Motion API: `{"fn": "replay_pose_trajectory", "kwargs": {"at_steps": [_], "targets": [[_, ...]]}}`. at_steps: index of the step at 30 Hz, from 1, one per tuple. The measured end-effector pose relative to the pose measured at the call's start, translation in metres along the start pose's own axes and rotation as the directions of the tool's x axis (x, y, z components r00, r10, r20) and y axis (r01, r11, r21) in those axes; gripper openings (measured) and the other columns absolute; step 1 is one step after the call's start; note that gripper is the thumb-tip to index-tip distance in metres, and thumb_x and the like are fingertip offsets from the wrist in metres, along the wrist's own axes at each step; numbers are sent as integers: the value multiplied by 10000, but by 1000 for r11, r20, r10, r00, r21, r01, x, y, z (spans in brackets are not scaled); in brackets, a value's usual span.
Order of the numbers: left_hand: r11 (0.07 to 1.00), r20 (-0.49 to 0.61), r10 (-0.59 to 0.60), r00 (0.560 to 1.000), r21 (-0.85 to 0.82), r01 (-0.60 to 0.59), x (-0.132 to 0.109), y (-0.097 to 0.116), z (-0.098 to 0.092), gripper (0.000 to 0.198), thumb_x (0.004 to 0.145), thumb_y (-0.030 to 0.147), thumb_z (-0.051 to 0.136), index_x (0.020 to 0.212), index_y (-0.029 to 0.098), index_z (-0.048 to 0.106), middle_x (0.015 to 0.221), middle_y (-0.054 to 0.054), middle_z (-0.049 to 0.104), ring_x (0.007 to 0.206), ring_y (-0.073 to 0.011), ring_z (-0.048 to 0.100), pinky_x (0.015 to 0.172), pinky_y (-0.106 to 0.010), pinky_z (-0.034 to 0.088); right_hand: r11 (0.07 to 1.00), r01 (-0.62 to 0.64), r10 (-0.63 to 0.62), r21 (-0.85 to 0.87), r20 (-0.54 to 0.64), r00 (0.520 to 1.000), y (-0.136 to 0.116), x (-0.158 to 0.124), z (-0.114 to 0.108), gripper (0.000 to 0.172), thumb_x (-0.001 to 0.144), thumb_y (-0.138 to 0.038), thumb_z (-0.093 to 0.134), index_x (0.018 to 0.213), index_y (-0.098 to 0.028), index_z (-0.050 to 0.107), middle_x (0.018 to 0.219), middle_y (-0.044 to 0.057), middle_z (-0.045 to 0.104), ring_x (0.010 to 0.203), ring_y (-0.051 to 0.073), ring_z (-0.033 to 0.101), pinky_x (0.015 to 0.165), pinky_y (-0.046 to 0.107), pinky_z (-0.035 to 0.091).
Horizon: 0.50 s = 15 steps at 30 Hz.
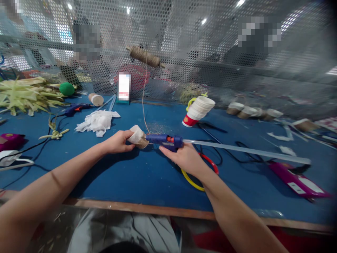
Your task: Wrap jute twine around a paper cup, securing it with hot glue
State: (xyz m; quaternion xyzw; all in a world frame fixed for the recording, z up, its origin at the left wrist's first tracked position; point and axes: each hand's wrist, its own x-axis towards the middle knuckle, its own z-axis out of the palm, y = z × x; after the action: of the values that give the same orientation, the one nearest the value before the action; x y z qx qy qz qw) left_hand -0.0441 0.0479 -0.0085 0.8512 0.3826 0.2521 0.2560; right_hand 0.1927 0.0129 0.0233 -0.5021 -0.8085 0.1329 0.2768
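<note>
My left hand [118, 141] is closed round a small paper cup [137, 135], held on its side above the blue table [137, 175]. Part of the cup is wrapped in brown twine. My right hand [184, 158] grips a blue glue gun [164, 140] whose nozzle touches the cup's wrapped end. A long clear glue stick [244, 150] sticks out behind the gun to the right. A strand of twine [143, 102] runs up from the cup to a twine spool [144, 56] hung on the mesh screen.
A tilted stack of paper cups [198, 110] lies behind the gun. Scissors with red and yellow handles [200, 177] lie under my right wrist. A second glue gun [75, 109], white cloth scraps [98, 121] and green leaves [26, 95] are left. A magenta tool [295, 177] lies right.
</note>
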Motion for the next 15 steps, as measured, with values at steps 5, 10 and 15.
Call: {"fn": "replay_pose_trajectory", "kwargs": {"at_steps": [5,10,15], "targets": [[1000,1,3,1000,-5,-3,0,1,0,228,670,173,505,873,105,582,856,-68,640,772,-174,584,706,-258,437,1000,4,-4,-16,-11,1000,-2,3,-3,192,738,-316,503,697,-176,627,593,35,624,657,197,594,575,276,430],[1000,3,-2,1000,-24,2,0,0,0,230,672,180,510,877,108,586,860,-69,646,787,-182,586,718,-264,437,1000,-24,24,-16,-4,1000,-2,2,-2,207,738,-332,506,725,-169,633,606,37,628,640,194,592,574,281,434],[994,0,-24,1000,-111,24,0,0,0,280,684,193,509,940,108,584,929,-75,650,840,-186,585,783,-282,432,994,45,-40,-104,43,998,2,0,4,230,733,-334,498,747,-157,645,676,67,650,651,213,601,630,318,449]]}}
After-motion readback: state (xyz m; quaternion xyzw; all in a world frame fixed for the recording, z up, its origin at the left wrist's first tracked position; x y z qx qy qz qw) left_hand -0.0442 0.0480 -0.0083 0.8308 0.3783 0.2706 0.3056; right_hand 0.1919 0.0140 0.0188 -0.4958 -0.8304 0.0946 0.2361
